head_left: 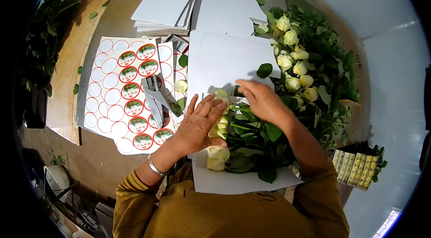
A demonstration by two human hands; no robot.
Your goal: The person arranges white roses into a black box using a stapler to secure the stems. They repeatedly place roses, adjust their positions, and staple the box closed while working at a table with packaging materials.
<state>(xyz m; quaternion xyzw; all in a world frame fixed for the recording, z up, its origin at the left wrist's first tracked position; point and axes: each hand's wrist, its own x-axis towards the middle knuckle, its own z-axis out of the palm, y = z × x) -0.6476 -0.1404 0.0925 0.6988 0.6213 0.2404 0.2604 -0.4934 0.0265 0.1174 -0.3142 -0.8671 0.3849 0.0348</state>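
Pale yellow-green roses lie side by side on white card sheets in front of me, heads to the left and leafy stems to the right. My left hand rests spread over several of the rose heads, its fingertips at the upper ones. My right hand hovers, slightly blurred, above the stems with fingers apart and nothing visible in it. Under and beyond the hands are large white card sheets, with a loose green leaf on them. A grey metal stapler lies left of my left hand on sheets of round stickers.
A heap of cut roses with dense foliage fills the right side of the table. Stacked white cards stand at the back. Dark leafy stems are at far left. Packed rose bundles sit at lower right. Loose petals and leaves lie about.
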